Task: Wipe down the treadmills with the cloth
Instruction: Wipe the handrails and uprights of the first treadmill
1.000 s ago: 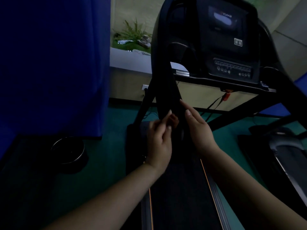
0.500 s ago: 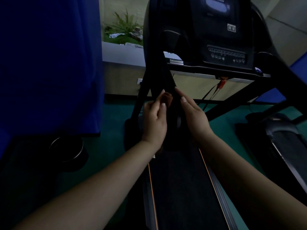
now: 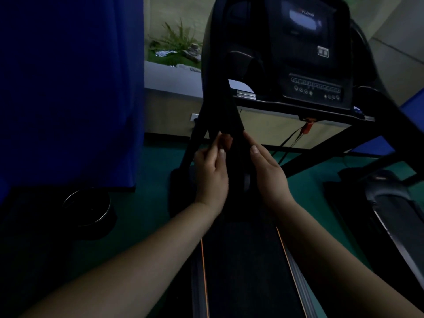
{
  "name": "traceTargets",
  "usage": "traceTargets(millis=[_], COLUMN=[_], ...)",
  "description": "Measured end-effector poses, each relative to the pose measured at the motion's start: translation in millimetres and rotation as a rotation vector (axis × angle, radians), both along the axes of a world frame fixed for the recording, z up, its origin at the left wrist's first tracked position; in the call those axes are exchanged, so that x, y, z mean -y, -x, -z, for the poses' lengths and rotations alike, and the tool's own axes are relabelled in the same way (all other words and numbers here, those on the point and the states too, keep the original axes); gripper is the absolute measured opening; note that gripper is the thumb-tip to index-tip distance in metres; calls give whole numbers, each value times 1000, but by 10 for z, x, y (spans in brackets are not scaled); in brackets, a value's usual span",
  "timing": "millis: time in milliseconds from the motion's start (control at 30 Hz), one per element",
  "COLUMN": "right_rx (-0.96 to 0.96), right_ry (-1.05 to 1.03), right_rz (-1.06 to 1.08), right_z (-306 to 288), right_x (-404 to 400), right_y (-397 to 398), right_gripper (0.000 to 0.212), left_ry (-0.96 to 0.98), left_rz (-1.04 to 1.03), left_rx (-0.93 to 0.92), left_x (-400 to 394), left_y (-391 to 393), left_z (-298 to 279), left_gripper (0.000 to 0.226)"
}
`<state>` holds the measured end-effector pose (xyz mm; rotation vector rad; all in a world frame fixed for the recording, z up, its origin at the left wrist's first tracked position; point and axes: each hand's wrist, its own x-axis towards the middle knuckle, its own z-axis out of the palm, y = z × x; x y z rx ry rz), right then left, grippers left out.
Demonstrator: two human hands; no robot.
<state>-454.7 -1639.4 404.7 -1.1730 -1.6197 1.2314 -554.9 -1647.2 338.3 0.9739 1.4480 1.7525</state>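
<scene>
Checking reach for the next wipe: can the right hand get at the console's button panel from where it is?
Probably yes. The right hand is at the dark upright, and the button panel lies above and to its right with nothing visible between them.

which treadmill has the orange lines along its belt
The treadmill straight ahead, under both hands, with the lit console: thin orange lines edge its belt. The second treadmill at right shows none.

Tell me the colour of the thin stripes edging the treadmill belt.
Orange thin stripes along the dark treadmill belt, clearest in the head view.
</scene>
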Motion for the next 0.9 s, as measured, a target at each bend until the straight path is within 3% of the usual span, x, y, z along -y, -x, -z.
traceTargets(millis=[133,400,600,667,900], right_rx=[25,-24,-77,-73,15], right_ry=[-23,13,20,22,6], right_rz=[6,-2,2,3,21], right_z=[-10,3,-10,-16,-70], right_x=[-2,-8,-8,-7,-67], right_y=[0,1,6,11,-1], right_gripper=[38,36,36,37,36], left_ry=[-114,-1,-42,-43,290], left_rz=[23,14,54,52,223], left_rx=[9,-81,62,19,-223], left_x=[723,-528,338,231,-792], left_y=[-338,286,-112,-48,688], left_z=[83,-35,-35,-42,-364], left_gripper=[37,40,36,36,37])
